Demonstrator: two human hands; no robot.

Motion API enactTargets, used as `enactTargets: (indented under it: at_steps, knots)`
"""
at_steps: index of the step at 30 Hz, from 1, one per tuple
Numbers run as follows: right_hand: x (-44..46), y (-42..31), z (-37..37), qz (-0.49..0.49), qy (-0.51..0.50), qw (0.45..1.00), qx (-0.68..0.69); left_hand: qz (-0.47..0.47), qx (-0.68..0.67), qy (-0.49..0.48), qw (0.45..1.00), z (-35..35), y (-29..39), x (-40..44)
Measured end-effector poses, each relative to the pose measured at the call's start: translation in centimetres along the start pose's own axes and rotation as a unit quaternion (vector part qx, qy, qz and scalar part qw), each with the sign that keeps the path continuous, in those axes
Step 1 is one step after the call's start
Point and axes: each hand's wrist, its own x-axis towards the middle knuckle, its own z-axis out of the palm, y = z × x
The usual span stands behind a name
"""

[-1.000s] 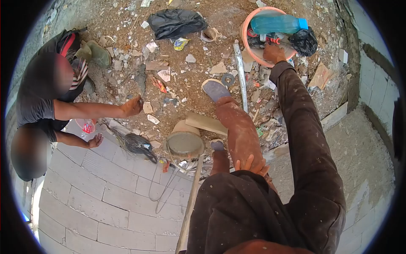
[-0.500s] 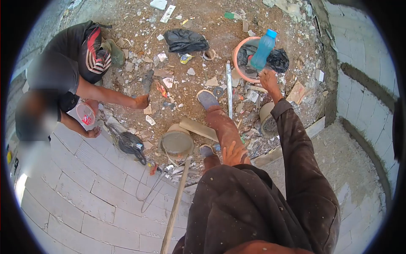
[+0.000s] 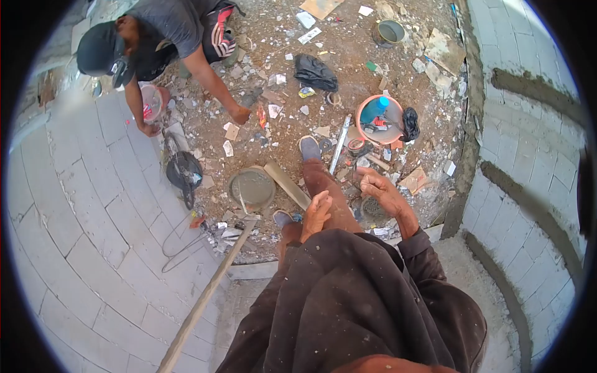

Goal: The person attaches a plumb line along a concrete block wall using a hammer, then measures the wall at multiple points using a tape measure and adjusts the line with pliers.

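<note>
Head view: our left hand (image 3: 317,214) is half open, fingers loosely bent, apparently around nothing; our right hand (image 3: 384,194) has its fingers curled in, can't tell if they grip anything small. Translucent blue plastic bottle (image 3: 373,110) sits inside the round orange-rimmed bucket (image 3: 398,132), beyond our right hand. Wet grey mortar (image 3: 254,188) fills a round pail (image 3: 232,198). Red-and-white print in the pink tub (image 3: 161,102) is too small to read. Since the earlier frame, our right hand has left the bottle.
</note>
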Motion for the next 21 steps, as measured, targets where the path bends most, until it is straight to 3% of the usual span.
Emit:
enactTargets:
  at_steps: [1,3,4,5,6,7,9,11,14,17,18,19,21]
  knots:
    - [-1.0,-1.2,2.5,0.004,-0.036,0.999,-0.011,0.010,-0.023,0.029,0.999,-0.9,1.1,-1.7]
    - [-3.3,-3.7,7.7,-0.024,-0.128,0.991,-0.037,0.015,-0.258,0.025,0.966,-3.0,3.0,-5.5]
    - [-5.1,-6.5,10.1,0.052,-0.190,0.977,-0.076,0.035,-0.285,0.052,0.957,-4.4,3.8,-7.6]
    - [-6.0,-5.4,12.1,0.054,-0.226,0.968,-0.094,0.045,-0.366,-0.027,0.929,-5.9,4.5,-9.6]
    - [-6.6,-3.1,14.1,-0.028,-0.260,0.947,-0.187,0.063,-0.438,-0.109,0.890,-7.5,4.4,-12.1]
    - [-7.2,-1.9,16.0,-0.118,-0.290,0.910,-0.271,0.093,-0.456,-0.090,0.881,-8.9,3.3,-14.4]
    - [-8.2,-2.4,19.0,-0.143,-0.347,0.875,-0.307,0.150,-0.497,-0.186,0.834,-11.7,0.8,-18.5]
    - [-8.8,-3.6,21.6,-0.175,-0.392,0.831,-0.353,0.219,-0.509,-0.133,0.822,-13.3,-1.3,-23.6]
    - [-9.6,-4.4,26.9,-0.222,-0.457,0.757,-0.412,0.298,-0.430,-0.062,0.850,-15.6,-5.8,-29.4]
    - [-11.4,-3.2,34.3,-0.261,-0.516,0.677,-0.455,0.367,-0.430,-0.003,0.825,-17.5,-10.3,-34.3]
    - [-12.0,-2.5,36.9,-0.074,-0.462,0.811,-0.351,0.381,-0.430,-0.001,0.819,-18.2,-11.8,-36.0]
    - [-12.6,-1.8,39.6,0.121,-0.369,0.891,-0.235,0.405,-0.442,0.014,0.800,-18.7,-12.9,-38.1]
    - [-15.1,-0.4,45.8,0.120,-0.434,0.856,-0.253,0.430,-0.435,0.074,0.787,-19.5,-15.5,-41.7]
